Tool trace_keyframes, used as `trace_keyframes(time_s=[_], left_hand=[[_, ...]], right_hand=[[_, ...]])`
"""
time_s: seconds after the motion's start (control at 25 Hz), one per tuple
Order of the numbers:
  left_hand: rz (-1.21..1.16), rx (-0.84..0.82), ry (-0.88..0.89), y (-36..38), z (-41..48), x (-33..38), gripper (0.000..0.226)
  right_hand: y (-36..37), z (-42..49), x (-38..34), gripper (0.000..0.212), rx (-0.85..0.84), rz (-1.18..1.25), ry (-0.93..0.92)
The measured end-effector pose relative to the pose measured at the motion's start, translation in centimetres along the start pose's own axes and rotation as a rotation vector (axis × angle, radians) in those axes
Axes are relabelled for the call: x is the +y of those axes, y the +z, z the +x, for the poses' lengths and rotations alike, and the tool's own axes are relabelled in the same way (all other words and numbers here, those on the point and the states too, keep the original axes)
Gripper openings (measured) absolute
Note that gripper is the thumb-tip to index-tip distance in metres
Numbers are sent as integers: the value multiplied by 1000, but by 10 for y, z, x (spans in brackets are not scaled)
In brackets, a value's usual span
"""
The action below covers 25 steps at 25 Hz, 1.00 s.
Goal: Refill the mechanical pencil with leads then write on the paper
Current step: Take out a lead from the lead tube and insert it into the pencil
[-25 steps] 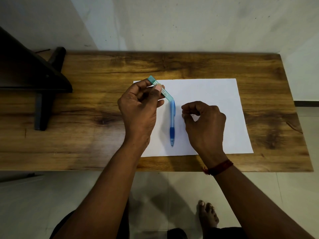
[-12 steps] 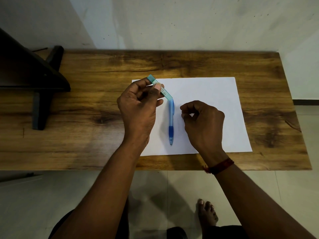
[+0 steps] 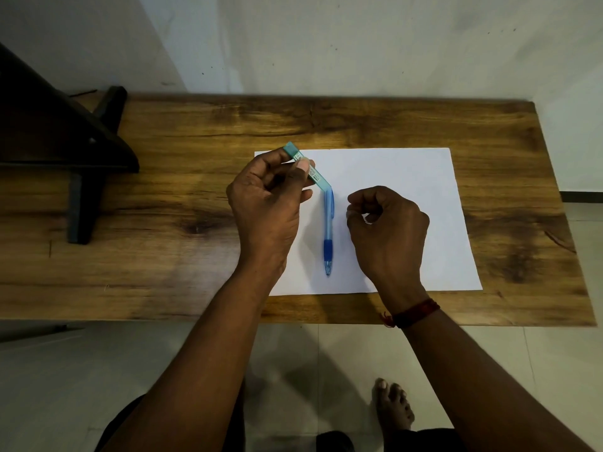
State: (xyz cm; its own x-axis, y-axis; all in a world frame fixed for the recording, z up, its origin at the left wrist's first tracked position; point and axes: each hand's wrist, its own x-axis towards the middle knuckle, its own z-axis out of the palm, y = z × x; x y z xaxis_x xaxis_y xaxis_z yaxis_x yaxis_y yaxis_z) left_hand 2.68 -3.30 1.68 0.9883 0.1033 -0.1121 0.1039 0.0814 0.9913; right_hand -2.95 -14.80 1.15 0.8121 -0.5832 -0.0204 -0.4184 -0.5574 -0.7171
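A white sheet of paper [image 3: 401,190] lies on the wooden table [image 3: 359,125]. On it rests a blue mechanical pencil [image 3: 328,230], tip pointing toward me. My left hand [image 3: 266,203] grips a slim teal lead case [image 3: 308,168], held tilted above the paper's left part. The case's lower end hangs just over the pencil's top end. My right hand [image 3: 388,230] hovers to the right of the pencil, thumb and fingertips pinched together. Whether something thin sits in that pinch is not visible.
A dark stand [image 3: 81,148] with a leg occupies the table's far left. A pale wall runs behind the table. The table's front edge is close to my body, and a bare foot [image 3: 391,406] rests on the tiled floor below.
Both hands keep almost the same pose. The view has shifted only slightly, and the pencil has not moved.
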Motion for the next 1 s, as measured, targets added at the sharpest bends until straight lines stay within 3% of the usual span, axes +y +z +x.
trace_keyframes(time_s=[0.28,0.64,1.0], left_hand=[[-64,15,-31,-3,1,1,13],[-186,32,-148,-4,3,1,17],[-249,-21,-248,-7,3,1,14]], right_hand=[[4,4,1,12,23,-3,11],[1,12,6,15,-38,152,221],[1,13,8,17,-40,81,114]])
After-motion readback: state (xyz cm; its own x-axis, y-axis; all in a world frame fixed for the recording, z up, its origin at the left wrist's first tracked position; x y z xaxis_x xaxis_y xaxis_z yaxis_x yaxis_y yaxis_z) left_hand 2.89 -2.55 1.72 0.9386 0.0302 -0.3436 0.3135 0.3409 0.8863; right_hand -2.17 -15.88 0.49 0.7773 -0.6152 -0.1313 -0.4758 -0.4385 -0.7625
